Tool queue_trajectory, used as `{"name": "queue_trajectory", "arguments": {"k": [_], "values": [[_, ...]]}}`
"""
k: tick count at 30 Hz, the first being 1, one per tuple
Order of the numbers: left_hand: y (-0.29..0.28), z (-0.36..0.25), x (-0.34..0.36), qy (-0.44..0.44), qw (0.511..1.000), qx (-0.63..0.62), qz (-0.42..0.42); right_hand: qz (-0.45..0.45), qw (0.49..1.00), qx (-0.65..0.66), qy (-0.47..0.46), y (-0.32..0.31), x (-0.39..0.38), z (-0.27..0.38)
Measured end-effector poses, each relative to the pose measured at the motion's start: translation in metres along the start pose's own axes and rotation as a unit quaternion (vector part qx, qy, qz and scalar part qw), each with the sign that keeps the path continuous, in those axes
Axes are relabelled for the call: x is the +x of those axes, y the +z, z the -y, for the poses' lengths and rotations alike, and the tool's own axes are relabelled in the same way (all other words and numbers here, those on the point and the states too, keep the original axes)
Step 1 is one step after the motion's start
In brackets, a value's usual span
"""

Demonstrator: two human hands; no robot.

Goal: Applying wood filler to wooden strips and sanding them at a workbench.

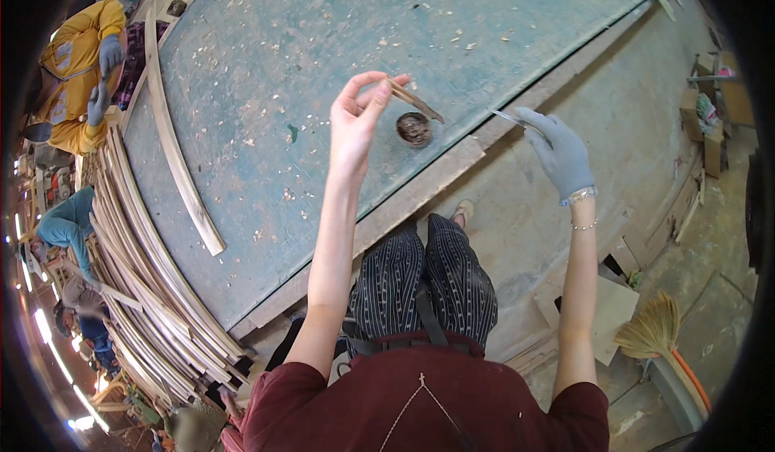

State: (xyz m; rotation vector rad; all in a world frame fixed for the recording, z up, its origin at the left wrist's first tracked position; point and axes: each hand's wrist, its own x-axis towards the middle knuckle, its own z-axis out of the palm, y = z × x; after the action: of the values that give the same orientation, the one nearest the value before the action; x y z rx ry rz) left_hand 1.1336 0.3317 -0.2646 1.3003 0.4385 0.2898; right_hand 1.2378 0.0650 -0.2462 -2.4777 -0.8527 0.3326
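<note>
Pinching slender brown stick (pixel 424 107) by one end in left hand (pixel 360 110), near round container (pixel 418 144) on tabletop (pixel 323 16), likely for clearance; gripping thin pale tool (pixel 508 118) in gloved right hand (pixel 555 148).

Over there, that person (pixel 404 399) is wearing a wide head camera, which is looking down at the nearby blue table (pixel 258 149).

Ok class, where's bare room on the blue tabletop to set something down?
Between the curved plank and the left hand, the tabletop has open patches among scattered chips. Crowded: around the cup by that hand, and left of the plank, where strips bunch.
</note>
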Motion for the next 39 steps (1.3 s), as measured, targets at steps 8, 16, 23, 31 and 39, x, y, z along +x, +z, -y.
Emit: {"name": "queue_trajectory", "arguments": {"k": [8,16,23,31,39], "values": [[0.17,0.068,-0.039,-0.046,0.997,-0.048,0.046,-0.175,0.962,0.099,0.186,-0.029,-0.121,-0.114],[0.254,0.276,0.013,-0.347,0.889,-0.167,-0.246,-0.119,0.894,0.137,0.41,-0.016,-0.231,-0.237],[0.221,0.318,0.085,-0.285,0.804,-0.334,-0.402,-0.101,0.897,0.203,0.379,-0.029,-0.256,-0.302],[0.187,0.321,0.063,-0.375,0.716,-0.308,-0.502,-0.03,0.904,0.231,0.359,-0.035,-0.243,-0.328],[0.153,0.327,0.023,-0.398,0.709,-0.266,-0.517,0.038,0.919,0.231,0.316,-0.031,-0.227,-0.33]]}}
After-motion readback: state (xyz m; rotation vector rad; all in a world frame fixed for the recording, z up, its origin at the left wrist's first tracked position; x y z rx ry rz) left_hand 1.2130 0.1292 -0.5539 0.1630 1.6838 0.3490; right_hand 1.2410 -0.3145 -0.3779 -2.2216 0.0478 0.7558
